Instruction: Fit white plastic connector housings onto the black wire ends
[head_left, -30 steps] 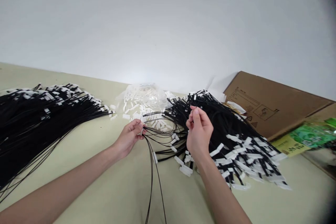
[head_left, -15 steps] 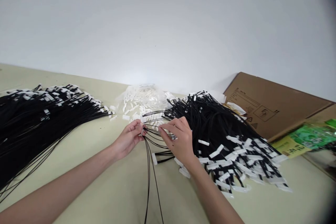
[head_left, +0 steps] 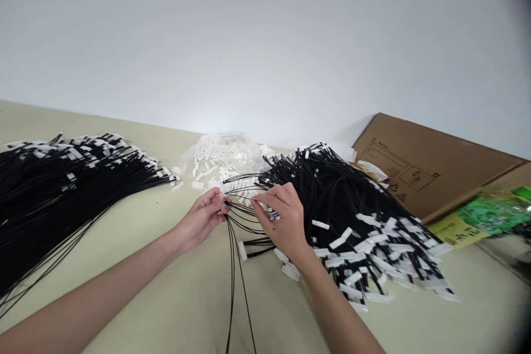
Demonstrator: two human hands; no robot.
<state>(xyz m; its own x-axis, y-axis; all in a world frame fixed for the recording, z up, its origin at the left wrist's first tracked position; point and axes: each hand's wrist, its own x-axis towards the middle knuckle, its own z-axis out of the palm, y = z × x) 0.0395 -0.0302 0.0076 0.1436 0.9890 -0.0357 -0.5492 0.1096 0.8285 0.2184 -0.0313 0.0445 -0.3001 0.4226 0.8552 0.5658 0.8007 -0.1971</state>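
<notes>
Near the middle, my left hand (head_left: 203, 215) is closed on a white connector (head_left: 224, 203) with thin black wires (head_left: 240, 225) fanning out of it. Some wires run right towards my other hand, and a few hang down past the front edge of the view. My right hand (head_left: 282, 213) pinches one of the thin wires between thumb and forefinger, a little right of the connector. Under it lies a black cable end with a white connector (head_left: 243, 250). Behind both hands, loose white connectors (head_left: 211, 168) spill from a clear plastic bag (head_left: 236, 149).
A large heap of black cables (head_left: 53, 193) with white ends covers the left of the table (head_left: 166, 298). Another black cable heap (head_left: 344, 193) lies at the right. Behind it are a brown cardboard sheet (head_left: 423, 166) and a green and yellow packet (head_left: 477, 218).
My left hand and the connector have shifted very slightly left. The hanging wires have also swung a little left. My right hand keeps its pinch in nearly the same place.
</notes>
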